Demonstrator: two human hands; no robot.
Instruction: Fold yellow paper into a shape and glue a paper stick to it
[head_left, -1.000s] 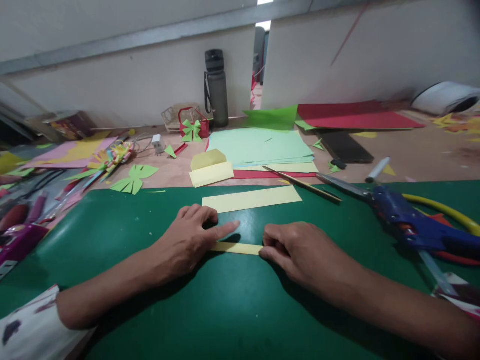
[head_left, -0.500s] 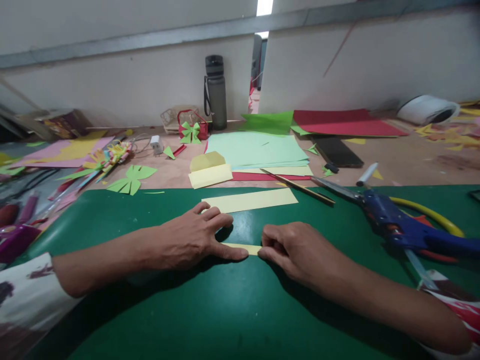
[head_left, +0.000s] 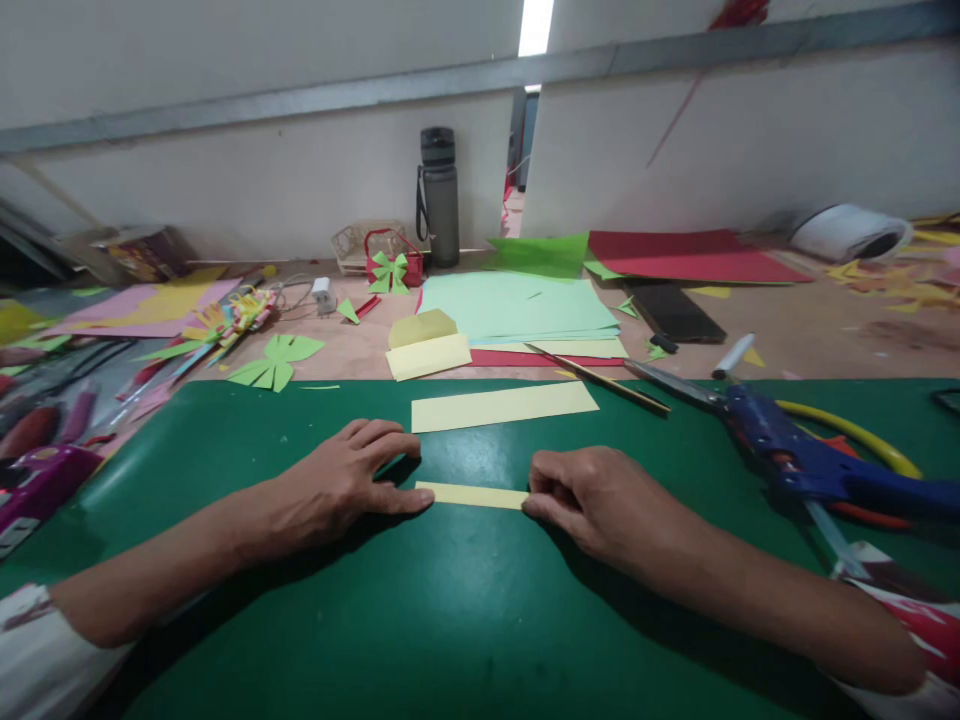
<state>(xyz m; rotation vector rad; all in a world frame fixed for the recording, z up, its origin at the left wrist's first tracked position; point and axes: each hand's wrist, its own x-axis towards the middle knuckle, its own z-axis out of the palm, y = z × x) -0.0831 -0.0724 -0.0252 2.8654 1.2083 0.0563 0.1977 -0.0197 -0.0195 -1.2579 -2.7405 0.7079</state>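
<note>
At your left, a green cutout [head_left: 277, 362] lies beyond your left hand [head_left: 358, 472], whose thumb rests on the left end of the narrow strip [head_left: 478, 495] while its fingers spread loosely. The narrow strip lies on the mat [head_left: 420, 620] between your hands, the wide strip [head_left: 504, 407] just beyond it, and your right hand [head_left: 589, 488] seems to pinch the right end, though curled fingers hide much of that hold. Farther right, the glue gun [head_left: 806, 445] overlaps the scissors [head_left: 682, 385] in view.
</note>
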